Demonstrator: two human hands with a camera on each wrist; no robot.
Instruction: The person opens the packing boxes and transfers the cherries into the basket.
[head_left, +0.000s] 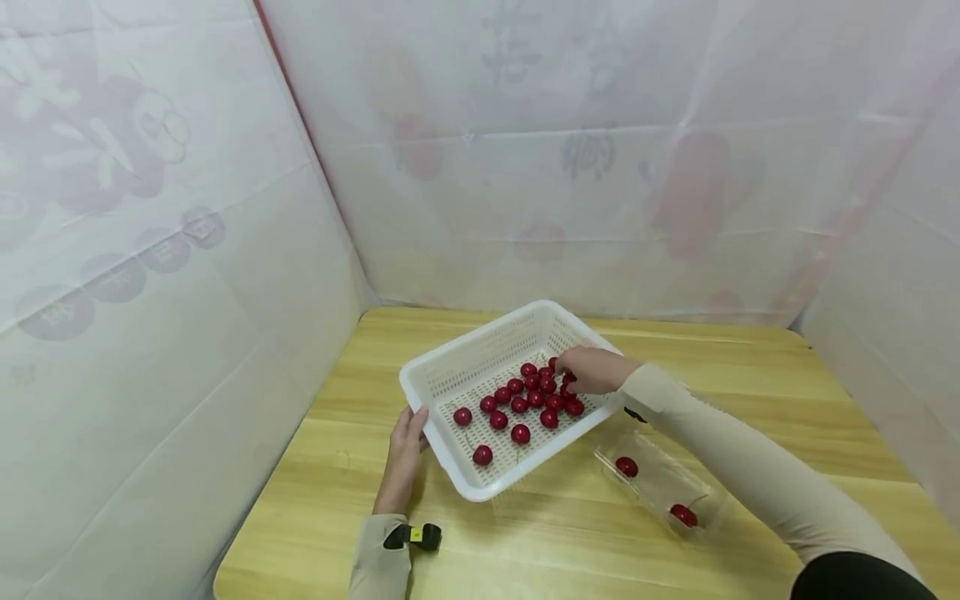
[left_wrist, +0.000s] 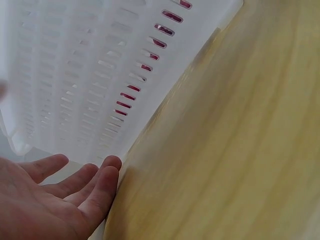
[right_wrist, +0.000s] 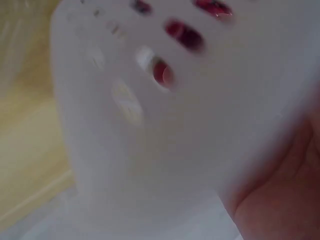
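Note:
A white plastic basket [head_left: 480,354] with slotted walls holds several red cherries [head_left: 536,398], some with stems. At its left end, my left hand [head_left: 405,450] holds the rim, the thumb on top. Its other fingers [left_wrist: 105,187] lie against the outside of the basket in the left wrist view. My right hand [head_left: 596,369] reaches over the right rim, fingers down among the cherries at that end. Those fingertips are partly hidden, so whether they pinch a cherry cannot be told. The right wrist view shows mostly the blurred basket wall [right_wrist: 165,150].
A clear plastic box [head_left: 660,479] with two cherries inside stands on the wooden table [head_left: 322,492], right of the basket and partly beneath my right forearm. White printed sheets [head_left: 480,200] hang behind and at both sides.

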